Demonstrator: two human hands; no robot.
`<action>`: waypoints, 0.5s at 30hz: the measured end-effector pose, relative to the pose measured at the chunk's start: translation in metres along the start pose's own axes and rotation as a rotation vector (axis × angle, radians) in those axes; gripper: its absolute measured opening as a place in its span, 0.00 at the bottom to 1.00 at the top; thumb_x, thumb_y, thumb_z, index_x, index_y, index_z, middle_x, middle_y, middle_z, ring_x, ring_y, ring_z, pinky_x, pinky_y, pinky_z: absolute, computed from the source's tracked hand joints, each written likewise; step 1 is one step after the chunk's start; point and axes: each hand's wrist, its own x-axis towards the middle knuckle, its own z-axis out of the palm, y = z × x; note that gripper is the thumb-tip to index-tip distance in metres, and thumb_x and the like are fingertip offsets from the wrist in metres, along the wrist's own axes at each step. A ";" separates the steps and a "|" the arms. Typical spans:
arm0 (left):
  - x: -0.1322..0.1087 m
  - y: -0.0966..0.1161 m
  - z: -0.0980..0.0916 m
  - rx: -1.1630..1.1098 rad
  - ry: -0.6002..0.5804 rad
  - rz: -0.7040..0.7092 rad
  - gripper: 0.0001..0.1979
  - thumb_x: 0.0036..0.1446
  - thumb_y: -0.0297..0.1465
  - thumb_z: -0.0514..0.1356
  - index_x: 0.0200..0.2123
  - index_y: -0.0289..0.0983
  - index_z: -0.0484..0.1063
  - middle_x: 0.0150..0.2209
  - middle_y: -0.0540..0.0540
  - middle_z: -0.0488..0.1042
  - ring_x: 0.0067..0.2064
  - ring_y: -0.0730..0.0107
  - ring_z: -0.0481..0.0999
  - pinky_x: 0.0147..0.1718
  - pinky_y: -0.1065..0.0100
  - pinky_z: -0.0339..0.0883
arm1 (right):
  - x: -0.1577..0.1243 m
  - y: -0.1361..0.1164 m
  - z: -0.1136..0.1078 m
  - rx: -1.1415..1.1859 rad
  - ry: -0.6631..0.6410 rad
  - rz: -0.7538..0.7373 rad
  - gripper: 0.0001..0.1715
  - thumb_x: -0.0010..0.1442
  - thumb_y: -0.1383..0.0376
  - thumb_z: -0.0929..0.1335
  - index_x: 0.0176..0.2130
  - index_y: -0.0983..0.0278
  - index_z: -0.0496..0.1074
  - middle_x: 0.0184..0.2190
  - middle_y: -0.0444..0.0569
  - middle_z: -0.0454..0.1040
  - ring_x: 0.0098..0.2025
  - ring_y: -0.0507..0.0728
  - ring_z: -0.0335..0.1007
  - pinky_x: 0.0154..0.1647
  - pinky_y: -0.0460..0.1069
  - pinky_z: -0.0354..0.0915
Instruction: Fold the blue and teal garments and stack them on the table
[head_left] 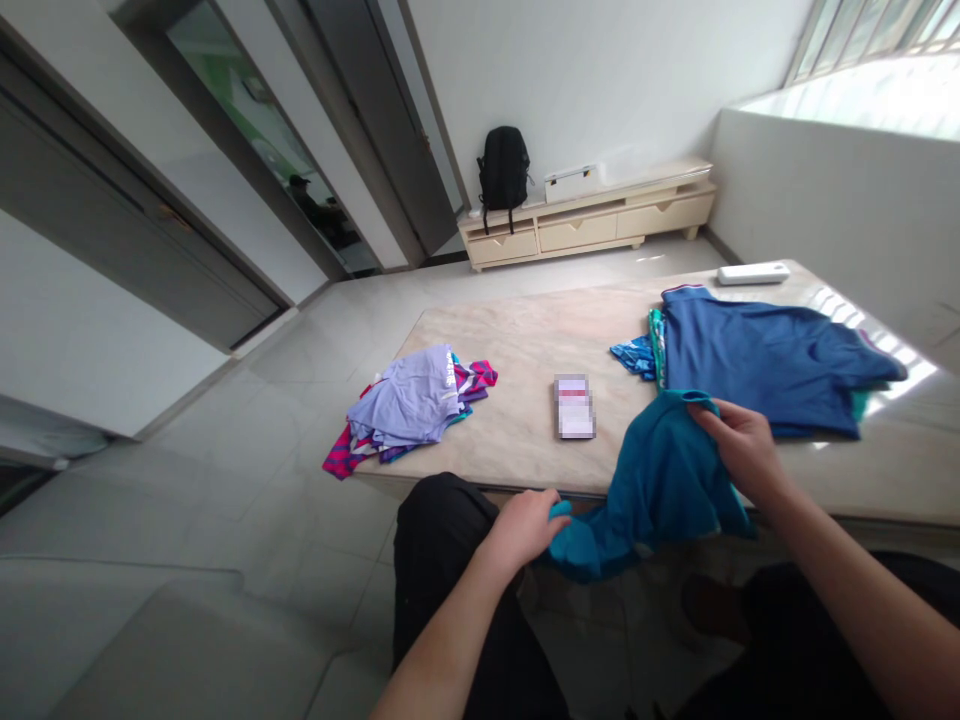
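A teal garment [652, 490] hangs over the near edge of the marble table [525, 350]. My left hand [529, 525] grips its lower end just below the table edge, above my knee. My right hand [739, 440] pinches its upper edge at the table's rim. Behind it lies a spread dark blue shirt [765, 355] on top of other teal and blue clothes. A folded stack topped by a lilac garment [412, 405] sits at the table's left corner, with pink striped cloth under it.
A small blurred card or phone [574, 406] lies mid-table. A white flat device [753, 273] rests at the far edge. Beyond stand a low cream cabinet [592, 220] with a black backpack [503, 170], and sliding doors at left.
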 end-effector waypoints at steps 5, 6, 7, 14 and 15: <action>0.003 0.002 0.001 0.067 -0.090 0.043 0.14 0.65 0.30 0.60 0.52 0.41 0.79 0.48 0.39 0.83 0.52 0.49 0.81 0.51 0.57 0.71 | -0.010 -0.003 0.012 0.100 -0.327 0.225 0.28 0.45 0.46 0.81 0.38 0.63 0.82 0.30 0.49 0.82 0.27 0.57 0.76 0.30 0.50 0.73; 0.002 0.003 0.001 0.073 -0.101 0.056 0.16 0.65 0.29 0.60 0.54 0.41 0.78 0.50 0.40 0.82 0.53 0.49 0.80 0.53 0.56 0.70 | -0.012 -0.005 0.011 0.110 -0.367 0.253 0.27 0.45 0.47 0.81 0.37 0.63 0.82 0.29 0.50 0.82 0.27 0.57 0.76 0.29 0.50 0.73; 0.002 0.004 0.001 0.071 -0.108 0.074 0.18 0.65 0.28 0.59 0.56 0.43 0.77 0.52 0.41 0.81 0.55 0.49 0.79 0.55 0.56 0.70 | -0.014 -0.006 0.011 0.117 -0.404 0.280 0.26 0.45 0.48 0.81 0.36 0.63 0.81 0.29 0.50 0.82 0.27 0.57 0.76 0.29 0.49 0.73; -0.003 0.037 0.006 -0.377 0.096 0.353 0.37 0.61 0.43 0.68 0.69 0.43 0.62 0.61 0.40 0.72 0.50 0.60 0.80 0.46 0.65 0.75 | -0.033 0.004 0.024 -0.034 -0.865 0.231 0.22 0.57 0.49 0.76 0.39 0.65 0.82 0.34 0.50 0.83 0.32 0.57 0.76 0.34 0.48 0.71; -0.003 0.041 0.008 -0.467 0.167 0.401 0.34 0.61 0.43 0.68 0.66 0.42 0.66 0.58 0.41 0.75 0.49 0.61 0.80 0.44 0.67 0.75 | -0.036 0.007 0.029 -0.117 -0.932 0.158 0.23 0.59 0.49 0.75 0.40 0.66 0.82 0.35 0.50 0.83 0.33 0.57 0.76 0.35 0.48 0.70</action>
